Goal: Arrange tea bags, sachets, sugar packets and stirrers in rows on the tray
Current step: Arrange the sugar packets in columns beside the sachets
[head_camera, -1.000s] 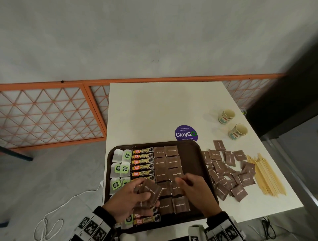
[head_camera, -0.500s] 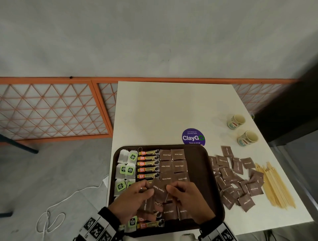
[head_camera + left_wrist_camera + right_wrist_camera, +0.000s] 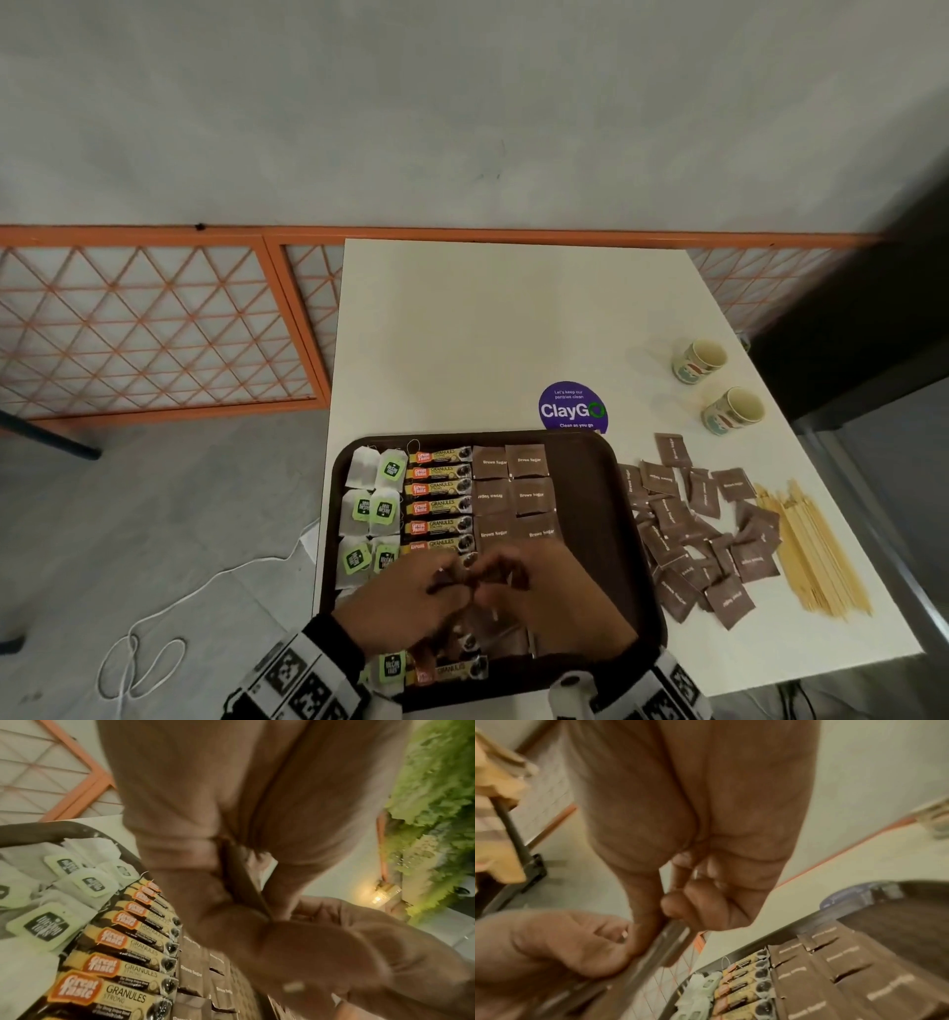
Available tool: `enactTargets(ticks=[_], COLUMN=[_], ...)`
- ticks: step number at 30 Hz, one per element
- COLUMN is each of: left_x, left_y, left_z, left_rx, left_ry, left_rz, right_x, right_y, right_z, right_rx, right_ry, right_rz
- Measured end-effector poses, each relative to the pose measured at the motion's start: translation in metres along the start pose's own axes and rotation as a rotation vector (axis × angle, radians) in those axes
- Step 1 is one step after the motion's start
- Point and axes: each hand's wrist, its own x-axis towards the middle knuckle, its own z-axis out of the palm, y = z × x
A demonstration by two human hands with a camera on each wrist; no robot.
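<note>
White table (image 3: 462, 334) against a grey wall carries a dark tray (image 3: 606, 493) at its near edge. Over the tray's near half, the left hand (image 3: 405, 601) and right hand (image 3: 560, 601) meet, both pinching brown sugar packets (image 3: 244, 880) between curled fingers. On the tray lie tea bags (image 3: 369, 506), coffee sachets (image 3: 439, 506) and laid sugar packets (image 3: 513, 493) in rows. Right of it sit loose sugar packets (image 3: 693, 534), wooden stirrers (image 3: 816, 555) and two cups (image 3: 734, 411).
</note>
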Motion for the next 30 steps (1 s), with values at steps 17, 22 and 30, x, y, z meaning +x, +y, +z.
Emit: enactTargets(ticks=[17, 22, 30], left_x=[-0.011, -0.026, -0.030], left_y=[-0.043, -0.058, -0.041], left_z=[-0.029, -0.041, -0.042], left_rx=[-0.529, -0.634, -0.650], left_ry=[0.289, 0.335, 0.336], left_rz=[-0.101, -0.075, 0.057], right_x=[0.124, 0.147, 0.141], right_y=[0.076, 0.089, 0.066], right_z=[-0.040, -0.037, -0.036], right_rx=[0.180, 0.140, -0.032], right_ry=[0.374, 0.306, 0.401], right_rz=[0.473, 0.531, 0.487])
